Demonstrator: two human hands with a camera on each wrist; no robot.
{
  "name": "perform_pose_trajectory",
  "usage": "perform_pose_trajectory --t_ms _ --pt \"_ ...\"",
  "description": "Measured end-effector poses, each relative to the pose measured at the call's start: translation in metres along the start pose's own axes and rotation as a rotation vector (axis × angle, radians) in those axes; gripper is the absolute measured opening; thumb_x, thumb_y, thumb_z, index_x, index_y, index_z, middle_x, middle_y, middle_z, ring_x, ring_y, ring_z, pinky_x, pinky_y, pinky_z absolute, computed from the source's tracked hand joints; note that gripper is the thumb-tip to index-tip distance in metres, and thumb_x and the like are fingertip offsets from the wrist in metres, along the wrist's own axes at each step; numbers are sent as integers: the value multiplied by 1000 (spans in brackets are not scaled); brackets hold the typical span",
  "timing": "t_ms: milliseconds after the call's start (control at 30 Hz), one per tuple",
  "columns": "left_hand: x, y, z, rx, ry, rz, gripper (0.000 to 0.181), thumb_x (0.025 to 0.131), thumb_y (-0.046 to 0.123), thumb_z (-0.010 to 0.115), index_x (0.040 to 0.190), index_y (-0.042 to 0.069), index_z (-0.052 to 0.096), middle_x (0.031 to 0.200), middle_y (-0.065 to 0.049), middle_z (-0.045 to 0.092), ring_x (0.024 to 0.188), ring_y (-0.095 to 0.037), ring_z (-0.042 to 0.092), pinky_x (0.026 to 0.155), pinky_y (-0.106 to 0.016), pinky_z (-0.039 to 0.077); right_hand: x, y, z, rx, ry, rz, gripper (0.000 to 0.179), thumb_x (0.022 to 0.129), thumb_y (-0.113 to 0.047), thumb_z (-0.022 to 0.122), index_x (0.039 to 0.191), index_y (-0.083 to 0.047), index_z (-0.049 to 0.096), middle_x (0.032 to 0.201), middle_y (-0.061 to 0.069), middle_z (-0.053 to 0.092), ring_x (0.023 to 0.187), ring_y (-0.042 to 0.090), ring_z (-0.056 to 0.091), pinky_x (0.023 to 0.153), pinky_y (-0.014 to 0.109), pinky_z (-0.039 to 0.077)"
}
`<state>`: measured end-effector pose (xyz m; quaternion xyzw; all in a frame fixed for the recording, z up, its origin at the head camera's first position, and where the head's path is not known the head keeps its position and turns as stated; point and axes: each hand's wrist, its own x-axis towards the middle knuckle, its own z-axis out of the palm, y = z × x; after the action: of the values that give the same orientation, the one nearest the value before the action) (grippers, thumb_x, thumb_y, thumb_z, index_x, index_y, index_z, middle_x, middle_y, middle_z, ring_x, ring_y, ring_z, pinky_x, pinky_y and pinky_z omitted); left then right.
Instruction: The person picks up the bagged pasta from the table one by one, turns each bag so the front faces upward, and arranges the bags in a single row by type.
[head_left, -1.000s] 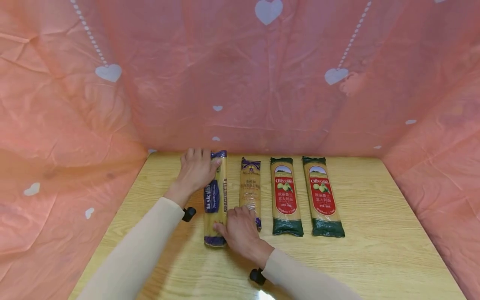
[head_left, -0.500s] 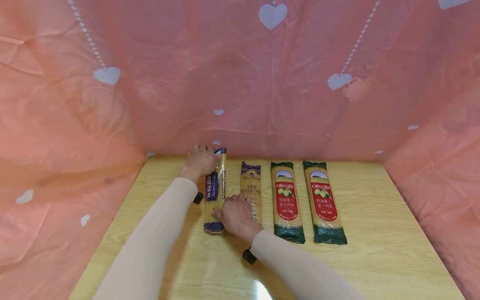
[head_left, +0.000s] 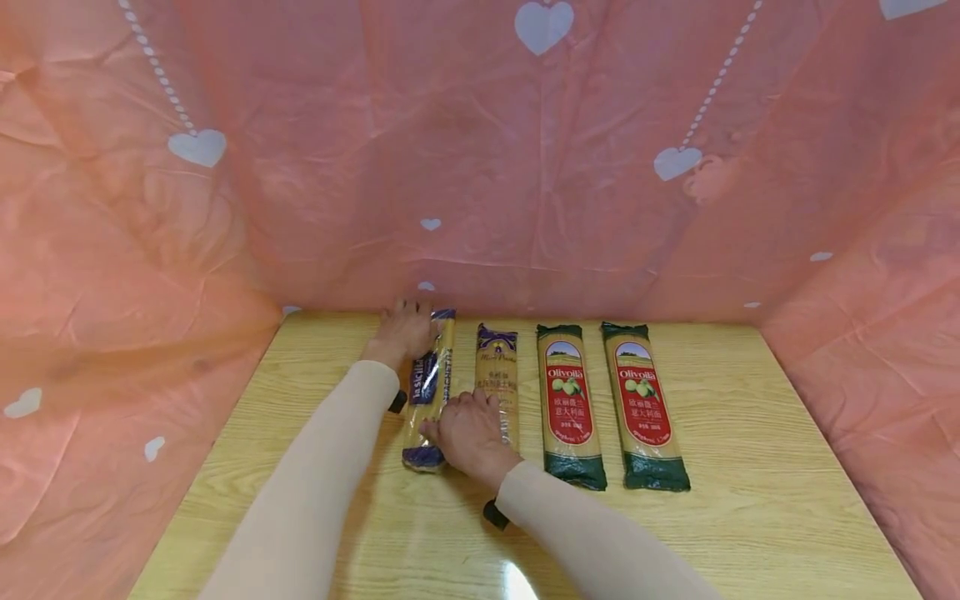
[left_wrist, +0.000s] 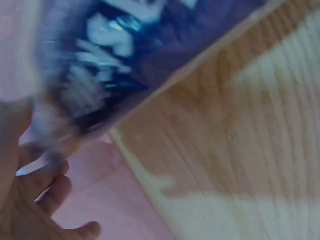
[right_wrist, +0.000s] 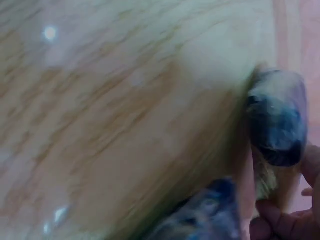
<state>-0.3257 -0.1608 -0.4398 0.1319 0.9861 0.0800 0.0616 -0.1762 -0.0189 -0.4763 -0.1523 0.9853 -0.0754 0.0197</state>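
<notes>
A packet of spaghetti (head_left: 424,412) with a blue label and purple ends lies lengthwise at the left of a row of pasta packets. My left hand (head_left: 406,332) grips its far end, thumb over the top and fingers along the left side. Near its close end, my right hand (head_left: 474,432) pinches the right edge. Seen by the left wrist camera, the blue label (left_wrist: 110,50) is large and blurred beside my fingers (left_wrist: 55,192). The right wrist view has the purple packet end (right_wrist: 277,120) above my curled fingers (right_wrist: 285,222). My right hand partly covers a narrower purple-ended pasta packet (head_left: 497,367).
Two green-ended pasta packets with red labels, one nearer (head_left: 567,404) and one farther right (head_left: 643,404), lie flat on the wooden table (head_left: 750,500). Pink sheeting with hearts (head_left: 480,167) encloses the table at the back and sides.
Both hands have moved the blue-labelled spaghetti packet away from the person, toward the back sheeting, and it now tilts slightly. The other packets keep their places; the head view has shifted a little.
</notes>
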Motion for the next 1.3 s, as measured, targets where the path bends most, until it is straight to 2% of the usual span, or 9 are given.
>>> perform_pose_trajectory --t_ms 133,233,367,467,567,733,1000,1167,1300 --pt "-13 2 12 -7 -164 12 66 113 42 43 168 9 27 173 -22 23 159 -49 17 121 -78 18 -3 3 6 -155 29 -40 66 104 -68 49 108 -7 74 103 8 64 100 29 54 85 43 41" --pt "-28 3 18 -20 -241 13 67 113 46 43 170 14 24 176 -18 17 162 -47 11 122 -78 11 -8 5 10 -203 54 -72 71 102 -71 47 123 -8 73 113 8 67 107 30 55 88 46 43" --pt "-42 -1 24 -10 -217 36 69 114 48 41 170 13 20 177 -16 12 163 -43 7 122 -78 7 -15 4 11 -183 64 -109 70 101 -73 48 132 -14 69 129 6 68 123 32 55 101 53 43" --pt "-52 -3 27 -5 -215 55 71 114 49 40 170 10 20 177 -16 12 164 -41 5 122 -79 5 -21 3 13 -170 27 -138 72 101 -73 46 144 -18 63 146 6 61 137 32 50 114 61 37" --pt "-60 -4 34 -12 -233 71 77 113 53 40 170 6 16 177 -16 10 164 -40 5 121 -79 4 -25 4 16 -156 -21 -158 76 102 -74 44 157 -22 52 159 6 52 147 34 43 121 67 29" --pt "-65 -8 44 -28 -236 95 83 111 59 36 170 7 8 178 -15 6 164 -38 3 122 -78 4 -22 8 18 -118 -42 -156 73 103 -72 43 162 -29 44 162 7 47 150 37 39 123 69 25" --pt "-67 -8 47 -35 -188 77 81 112 55 38 170 6 10 178 -15 7 164 -40 3 121 -79 5 -20 16 18 -83 -42 -164 69 105 -68 44 162 -31 44 162 10 46 153 39 37 123 70 25" --pt "-73 -1 50 -39 -153 54 77 113 53 37 170 7 15 177 -15 12 164 -41 5 122 -79 6 -23 32 15 -68 38 -176 66 105 -66 48 158 -26 50 159 12 48 150 40 38 121 71 27" --pt "-86 1 52 -63 -151 51 75 113 51 42 169 7 20 177 -15 16 164 -41 3 120 -80 6 -31 57 8 -22 161 -163 63 104 -59 56 153 -19 56 157 16 50 149 42 41 119 73 28"
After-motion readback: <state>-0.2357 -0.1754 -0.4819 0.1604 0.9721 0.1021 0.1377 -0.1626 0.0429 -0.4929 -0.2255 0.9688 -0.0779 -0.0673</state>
